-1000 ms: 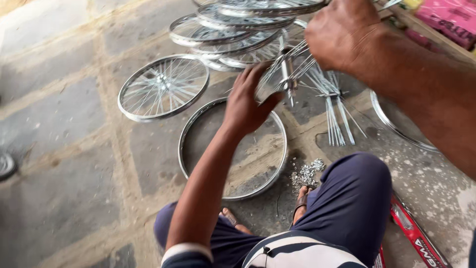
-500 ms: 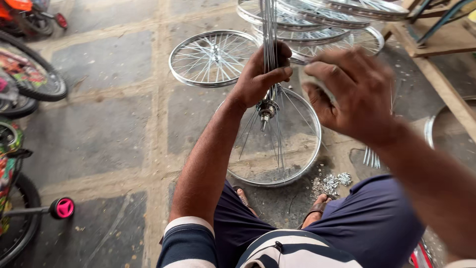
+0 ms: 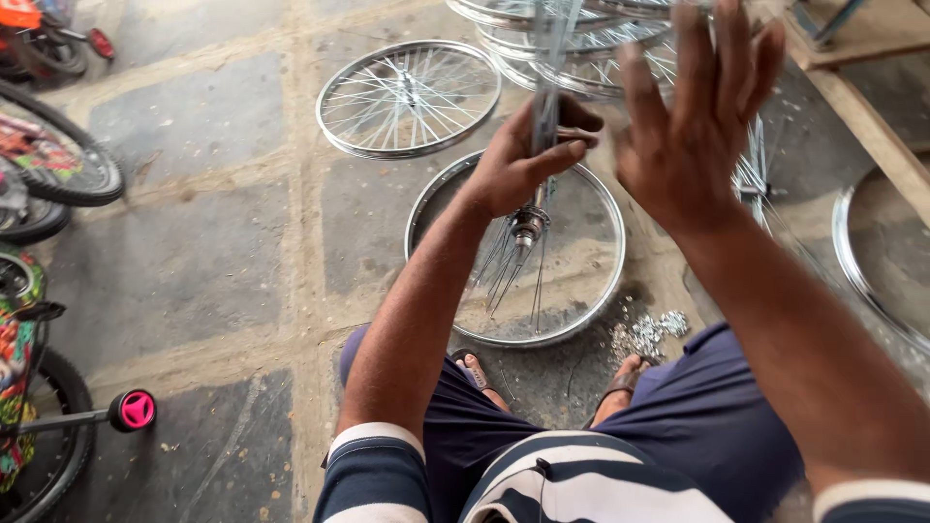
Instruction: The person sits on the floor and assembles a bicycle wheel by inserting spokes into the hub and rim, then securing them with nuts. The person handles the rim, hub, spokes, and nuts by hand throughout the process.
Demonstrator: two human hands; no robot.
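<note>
Head view: your left hand (image 3: 523,160) grips the spoked hub (image 3: 529,228) above an empty rim (image 3: 601,291); your right hand (image 3: 693,126) hovers beside it, fingers spread.

Stone floor, cycle parts about

A spoked wheel (image 3: 408,98) lies flat; more wheels (image 3: 572,39) stacked behind. Small bicycles (image 3: 39,165) at left, a pink training wheel (image 3: 133,410), loose nipples (image 3: 647,334).

Left hand (image 3: 523,165) is clenched, arm outstretched; right hand (image 3: 693,126) is raised, fingers spread.
</note>
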